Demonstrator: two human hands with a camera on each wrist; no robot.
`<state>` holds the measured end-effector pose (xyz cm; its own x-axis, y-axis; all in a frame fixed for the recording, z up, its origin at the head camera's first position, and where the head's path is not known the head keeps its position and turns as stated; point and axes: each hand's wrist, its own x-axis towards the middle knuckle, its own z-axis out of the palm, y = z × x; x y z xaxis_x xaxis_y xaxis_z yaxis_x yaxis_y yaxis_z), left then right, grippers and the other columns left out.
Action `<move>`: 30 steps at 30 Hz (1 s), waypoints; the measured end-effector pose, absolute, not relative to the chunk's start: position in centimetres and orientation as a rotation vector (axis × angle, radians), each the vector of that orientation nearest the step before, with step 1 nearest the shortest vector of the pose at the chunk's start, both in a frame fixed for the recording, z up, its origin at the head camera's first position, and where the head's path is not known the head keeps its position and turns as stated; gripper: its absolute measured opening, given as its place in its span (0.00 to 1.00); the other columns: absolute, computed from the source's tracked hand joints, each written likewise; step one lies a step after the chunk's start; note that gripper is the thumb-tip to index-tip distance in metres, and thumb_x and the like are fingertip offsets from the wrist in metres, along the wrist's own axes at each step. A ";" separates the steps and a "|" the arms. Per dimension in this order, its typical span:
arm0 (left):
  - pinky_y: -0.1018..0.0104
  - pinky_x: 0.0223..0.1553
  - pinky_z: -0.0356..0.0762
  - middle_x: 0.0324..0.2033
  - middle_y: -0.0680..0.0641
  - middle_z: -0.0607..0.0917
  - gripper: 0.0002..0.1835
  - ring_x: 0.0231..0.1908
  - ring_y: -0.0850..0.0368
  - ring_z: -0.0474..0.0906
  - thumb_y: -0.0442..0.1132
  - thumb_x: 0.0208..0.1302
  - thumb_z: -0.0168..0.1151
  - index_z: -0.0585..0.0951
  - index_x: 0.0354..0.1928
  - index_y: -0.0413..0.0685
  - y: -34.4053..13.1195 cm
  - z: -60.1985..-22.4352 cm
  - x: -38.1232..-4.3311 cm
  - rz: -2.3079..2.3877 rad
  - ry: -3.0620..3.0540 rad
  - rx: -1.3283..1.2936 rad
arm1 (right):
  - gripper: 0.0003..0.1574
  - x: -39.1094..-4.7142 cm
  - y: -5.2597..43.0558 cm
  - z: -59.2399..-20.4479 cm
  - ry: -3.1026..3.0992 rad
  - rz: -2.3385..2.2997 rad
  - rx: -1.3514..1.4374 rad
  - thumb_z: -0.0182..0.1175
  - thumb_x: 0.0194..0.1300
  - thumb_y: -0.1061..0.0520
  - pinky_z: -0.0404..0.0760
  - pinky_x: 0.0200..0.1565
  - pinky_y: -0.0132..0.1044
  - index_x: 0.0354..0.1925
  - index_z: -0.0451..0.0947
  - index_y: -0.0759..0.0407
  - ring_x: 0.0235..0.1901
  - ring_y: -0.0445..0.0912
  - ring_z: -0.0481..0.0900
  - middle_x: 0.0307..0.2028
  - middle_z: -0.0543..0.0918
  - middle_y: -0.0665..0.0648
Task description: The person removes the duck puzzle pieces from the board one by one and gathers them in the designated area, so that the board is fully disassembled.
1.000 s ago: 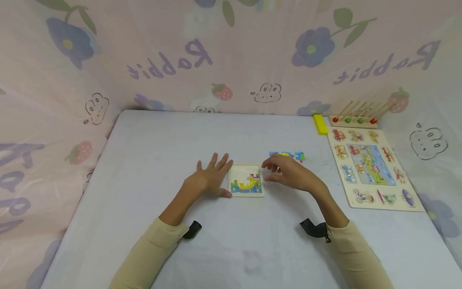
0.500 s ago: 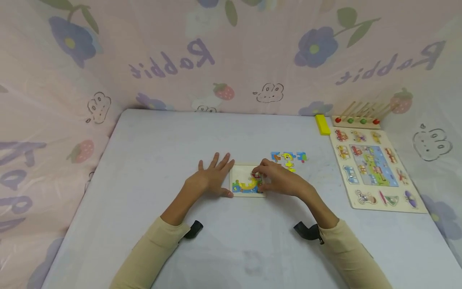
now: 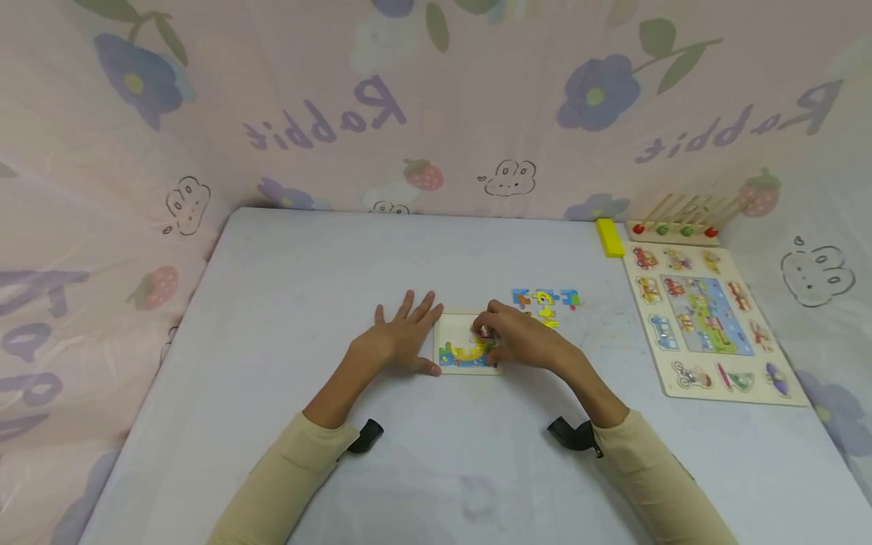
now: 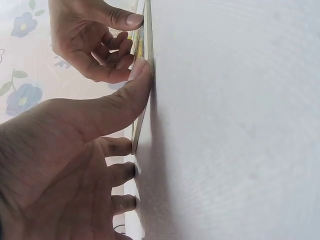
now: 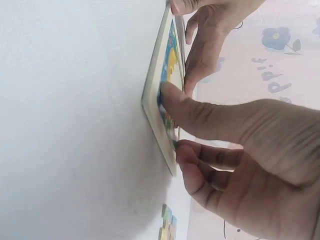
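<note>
A small square wooden puzzle tray [image 3: 466, 371] lies on the table, its lower part filled with blue and yellow jigsaw pieces [image 3: 463, 354]. My left hand [image 3: 402, 337] rests spread at the tray's left side, with thumb and a fingertip against its edge. My right hand [image 3: 524, 337] is over the tray's right side, fingers curled. Between its thumb and fingertips is a jigsaw puzzle piece [image 3: 484, 331] with red on it, partly covered by the fingers. In the right wrist view the right thumb [image 5: 175, 100] touches the tray's pieces near the front edge.
Several loose jigsaw pieces [image 3: 543, 297] lie just beyond the right hand. Farther right are a large wooden picture board [image 3: 654, 375], a yellow block [image 3: 609, 238] and a wooden stand [image 3: 674, 239] with pegs and red and green beads. A patterned curtain [image 3: 463, 98] hangs behind the table.
My right hand has moved left from beside the tray onto its right side, uncovering more loose pieces, and its fingertips have closed in on the red-marked piece. The left hand stays put.
</note>
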<state>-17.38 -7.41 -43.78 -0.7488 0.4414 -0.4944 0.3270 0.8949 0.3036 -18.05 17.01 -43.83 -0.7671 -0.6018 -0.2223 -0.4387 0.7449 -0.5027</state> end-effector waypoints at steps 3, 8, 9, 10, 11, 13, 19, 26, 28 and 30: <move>0.23 0.78 0.39 0.85 0.51 0.33 0.61 0.85 0.41 0.26 0.64 0.63 0.71 0.43 0.86 0.56 -7.4 -43.8 -17.3 0.271 2.480 0.556 | 0.28 -18.0 17.0 -43.8 2.579 -0.599 -0.789 0.82 0.53 0.61 0.78 0.46 0.36 0.51 0.82 0.57 0.42 0.46 0.75 0.41 0.77 0.54; 0.23 0.78 0.39 0.85 0.51 0.32 0.61 0.85 0.42 0.25 0.64 0.63 0.71 0.43 0.86 0.57 -7.3 -43.8 -17.4 0.260 2.487 0.557 | 0.29 -17.9 17.1 -43.8 2.604 -0.606 -0.798 0.82 0.52 0.62 0.77 0.46 0.37 0.50 0.81 0.55 0.42 0.46 0.73 0.41 0.76 0.55; 0.23 0.78 0.39 0.85 0.51 0.32 0.61 0.85 0.42 0.25 0.64 0.63 0.71 0.42 0.86 0.57 -7.3 -43.8 -17.4 0.255 2.487 0.555 | 0.29 -17.9 17.1 -43.8 2.608 -0.609 -0.799 0.82 0.52 0.62 0.77 0.46 0.38 0.50 0.80 0.55 0.42 0.47 0.73 0.41 0.76 0.55; 0.23 0.78 0.39 0.85 0.51 0.32 0.62 0.85 0.42 0.25 0.64 0.63 0.71 0.42 0.86 0.57 -7.3 -43.8 -17.4 0.252 2.486 0.555 | 0.29 -17.9 17.1 -43.8 2.609 -0.611 -0.801 0.82 0.52 0.62 0.77 0.46 0.37 0.50 0.80 0.55 0.42 0.47 0.73 0.41 0.76 0.55; 0.23 0.78 0.40 0.85 0.51 0.32 0.62 0.85 0.41 0.26 0.64 0.62 0.71 0.43 0.86 0.57 -7.4 -43.8 -17.4 0.251 2.487 0.555 | 0.29 -17.9 17.1 -43.8 2.609 -0.614 -0.801 0.82 0.52 0.62 0.77 0.45 0.38 0.50 0.80 0.55 0.42 0.47 0.73 0.41 0.76 0.55; 0.23 0.78 0.39 0.85 0.51 0.32 0.62 0.85 0.41 0.26 0.64 0.62 0.71 0.42 0.86 0.57 -7.4 -43.8 -17.5 0.248 2.486 0.553 | 0.29 -17.8 17.1 -43.8 2.609 -0.612 -0.803 0.82 0.52 0.61 0.78 0.46 0.38 0.50 0.80 0.55 0.42 0.47 0.74 0.41 0.76 0.55; 0.23 0.78 0.38 0.85 0.51 0.32 0.62 0.85 0.42 0.25 0.64 0.62 0.71 0.42 0.86 0.57 -7.4 -44.0 -17.6 0.247 2.491 0.544 | 0.29 -17.7 17.1 -43.7 2.604 -0.604 -0.775 0.80 0.55 0.61 0.81 0.47 0.39 0.53 0.78 0.55 0.42 0.46 0.77 0.41 0.79 0.54; 0.23 0.78 0.38 0.85 0.50 0.32 0.62 0.85 0.41 0.25 0.65 0.63 0.70 0.42 0.86 0.56 -7.3 -44.3 -17.7 0.237 2.485 0.558 | 0.30 -17.5 17.2 -43.6 2.594 -0.615 -0.777 0.79 0.56 0.61 0.78 0.44 0.38 0.53 0.77 0.56 0.39 0.46 0.76 0.39 0.79 0.53; 0.23 0.78 0.38 0.85 0.50 0.32 0.62 0.85 0.41 0.25 0.65 0.63 0.70 0.42 0.86 0.56 -7.3 -44.3 -17.7 0.231 2.488 0.558 | 0.30 -17.5 17.2 -43.6 2.596 -0.628 -0.793 0.79 0.56 0.61 0.78 0.44 0.37 0.53 0.76 0.56 0.39 0.46 0.76 0.39 0.80 0.53; 0.23 0.78 0.38 0.85 0.50 0.32 0.61 0.85 0.41 0.26 0.65 0.63 0.70 0.42 0.86 0.56 -7.3 -44.3 -17.7 0.228 2.492 0.560 | 0.30 -17.5 17.3 -43.7 2.596 -0.642 -0.809 0.79 0.56 0.61 0.78 0.43 0.37 0.53 0.76 0.56 0.38 0.46 0.77 0.39 0.80 0.54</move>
